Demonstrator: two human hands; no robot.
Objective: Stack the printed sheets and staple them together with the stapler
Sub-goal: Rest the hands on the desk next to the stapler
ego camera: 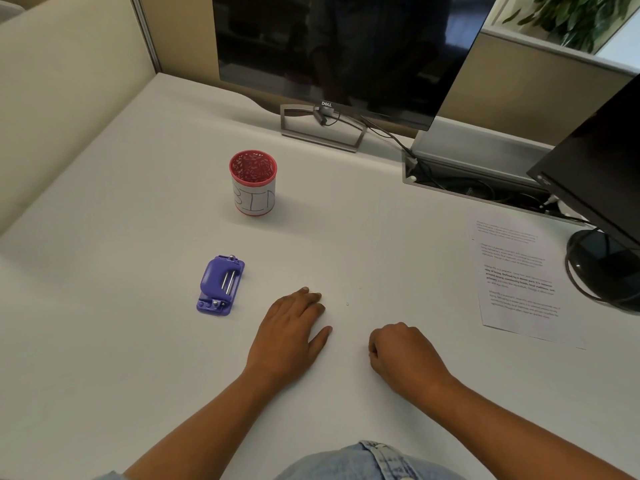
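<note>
Soft, even indoor light fills the scene — bright but diffuse, with no hard highlights on the matte white table [138, 341]. Shadows are faint and short: the red-rimmed cylindrical cup with a white paper label [253, 183] throws a pale smudge toward 5 o'clock, and the two bare hands leave only thin dark lines where they meet the surface. The large black glossy monitor screen [339, 50] at 12 o'clock mirrors a dim, murky room. Wide-angle distortion bends the straight edges toward 9 and 3 o'clock. The white printed sheets of paper [519, 282] at 3 o'clock look soft — most text unreadable. Foliage at 1 o'clock is slightly overexposed.
</note>
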